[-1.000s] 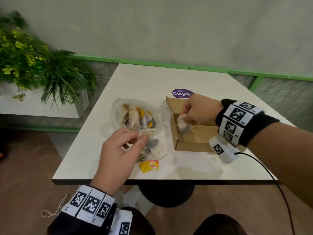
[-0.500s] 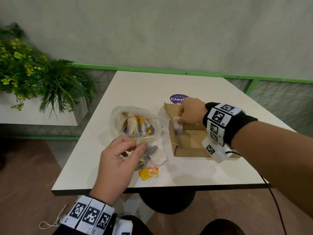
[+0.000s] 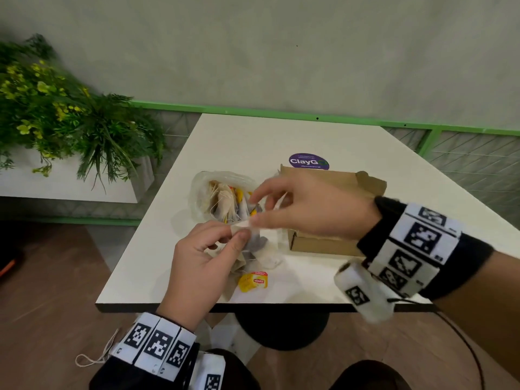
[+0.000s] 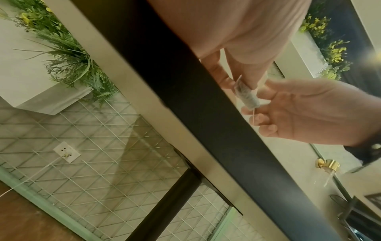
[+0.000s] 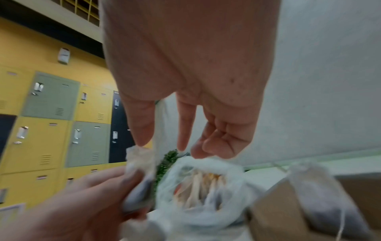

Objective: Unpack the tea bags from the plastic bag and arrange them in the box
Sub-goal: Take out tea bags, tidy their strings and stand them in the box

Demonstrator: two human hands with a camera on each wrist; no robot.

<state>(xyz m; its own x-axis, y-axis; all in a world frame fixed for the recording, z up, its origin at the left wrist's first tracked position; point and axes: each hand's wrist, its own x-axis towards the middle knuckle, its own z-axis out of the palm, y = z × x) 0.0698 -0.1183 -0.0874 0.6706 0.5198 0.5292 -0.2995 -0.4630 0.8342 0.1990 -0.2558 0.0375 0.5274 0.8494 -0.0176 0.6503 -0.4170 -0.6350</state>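
My left hand (image 3: 239,235) pinches a white tea bag (image 3: 254,235) between thumb and fingers, just in front of the clear plastic bag (image 3: 202,192) of tea bags. My right hand (image 3: 254,206) hangs over it with fingers spread; its thumb tip meets the tea bag's (image 5: 139,152) top edge. The brown cardboard box (image 3: 323,243) stands to the right, partly behind my right hand. In the right wrist view a tea bag (image 5: 321,195) leans inside the box (image 5: 274,212). The left wrist view shows the pinched tea bag (image 4: 246,96) with its string hanging.
A yellow Lipton tag (image 3: 253,281) and loose tea bags (image 3: 267,254) lie near the white table's front edge (image 3: 253,306). A purple sticker (image 3: 308,161) sits behind the box. A planter with greenery (image 3: 70,130) stands to the left, beyond the table.
My right hand has left the box without its tea bag and swung left over the plastic bag to the tea bag in my left hand. The left hand kept its pinch.
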